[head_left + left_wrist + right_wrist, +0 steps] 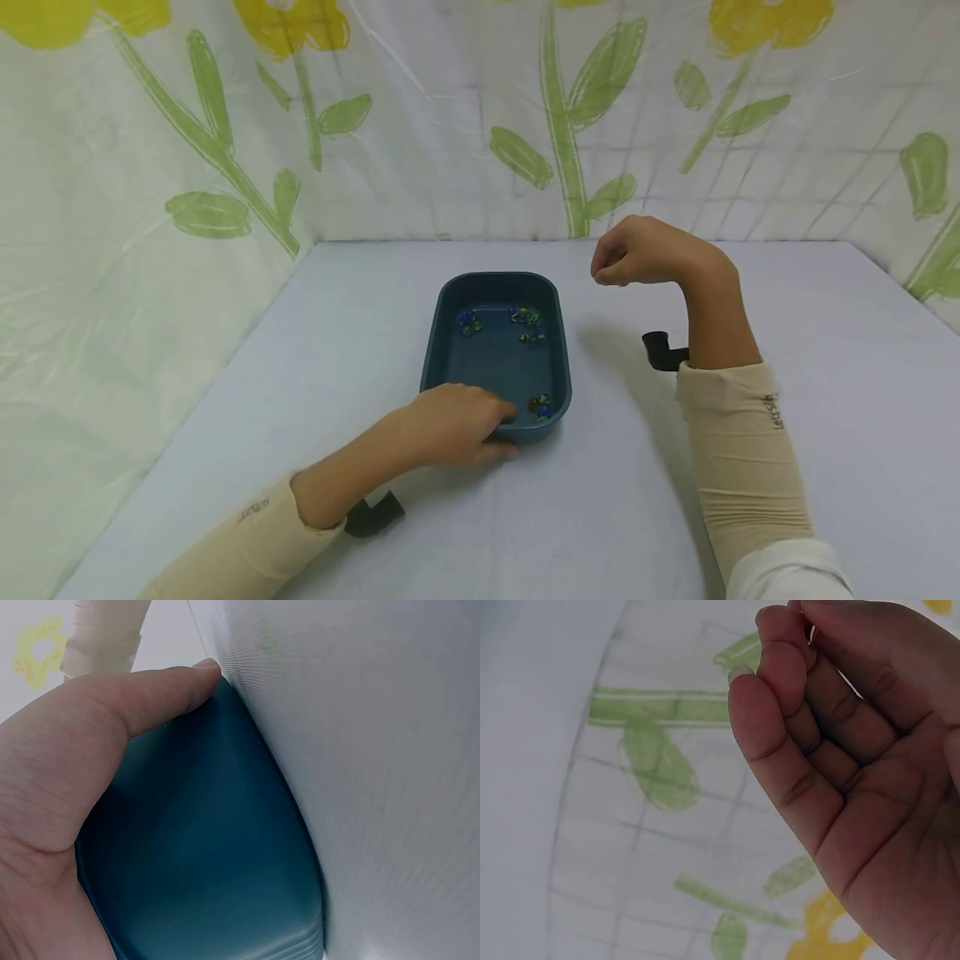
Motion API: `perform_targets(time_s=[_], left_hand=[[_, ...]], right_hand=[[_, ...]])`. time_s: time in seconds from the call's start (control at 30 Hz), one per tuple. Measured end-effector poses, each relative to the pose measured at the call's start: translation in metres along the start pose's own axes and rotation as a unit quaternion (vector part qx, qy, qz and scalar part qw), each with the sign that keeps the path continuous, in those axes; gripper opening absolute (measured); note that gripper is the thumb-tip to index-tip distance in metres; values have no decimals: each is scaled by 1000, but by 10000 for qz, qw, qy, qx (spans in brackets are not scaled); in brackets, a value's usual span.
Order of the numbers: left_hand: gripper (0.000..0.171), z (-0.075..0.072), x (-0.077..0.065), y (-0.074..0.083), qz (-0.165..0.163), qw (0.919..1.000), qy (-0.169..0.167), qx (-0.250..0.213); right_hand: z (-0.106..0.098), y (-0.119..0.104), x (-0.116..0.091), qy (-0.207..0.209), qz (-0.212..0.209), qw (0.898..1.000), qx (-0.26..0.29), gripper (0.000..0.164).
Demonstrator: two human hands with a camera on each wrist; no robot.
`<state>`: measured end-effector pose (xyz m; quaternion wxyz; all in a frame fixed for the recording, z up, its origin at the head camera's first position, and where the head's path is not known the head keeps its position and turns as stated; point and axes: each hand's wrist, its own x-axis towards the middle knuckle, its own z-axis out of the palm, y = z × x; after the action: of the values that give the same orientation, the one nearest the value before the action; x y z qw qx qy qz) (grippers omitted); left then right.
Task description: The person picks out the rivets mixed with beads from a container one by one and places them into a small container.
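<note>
A dark teal rectangular tray (491, 367) with rounded corners lies on the table. My left hand (461, 425) grips its near wall, fingers over the rim and inside, thumb against the outside; the left wrist view shows the thumb (169, 697) along the tray's outer face (202, 825). Small glass marbles (527, 317) sit in the tray's far right, with others (469, 323) at far left and a cluster (540, 406) at near right. Raised right of the tray, my right hand (648, 250) has curled fingers, pinching what looks like a mostly hidden glass marble (813, 634) at the fingertips.
The white table (360, 333) reaches back to a hanging sheet (435, 125) painted with flowers. Black curved pieces stick out by each wrist, one at the left (375, 515) and one at the right (663, 352). Beige sleeves cover both forearms.
</note>
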<state>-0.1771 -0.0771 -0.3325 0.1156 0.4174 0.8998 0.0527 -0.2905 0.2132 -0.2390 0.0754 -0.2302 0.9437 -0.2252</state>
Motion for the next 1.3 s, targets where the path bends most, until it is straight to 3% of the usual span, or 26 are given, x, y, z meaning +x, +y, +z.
perform_targets(time_s=[0.53, 1.3], left_hand=[[26, -2, -2, 0, 46, 9999, 26, 94], [27, 1, 0, -1, 40, 10000, 41, 69]], right_hand=[[-10, 4, -10, -139, 246, 9996, 66, 11], [-16, 18, -24, 11, 580, 9983, -26, 12]])
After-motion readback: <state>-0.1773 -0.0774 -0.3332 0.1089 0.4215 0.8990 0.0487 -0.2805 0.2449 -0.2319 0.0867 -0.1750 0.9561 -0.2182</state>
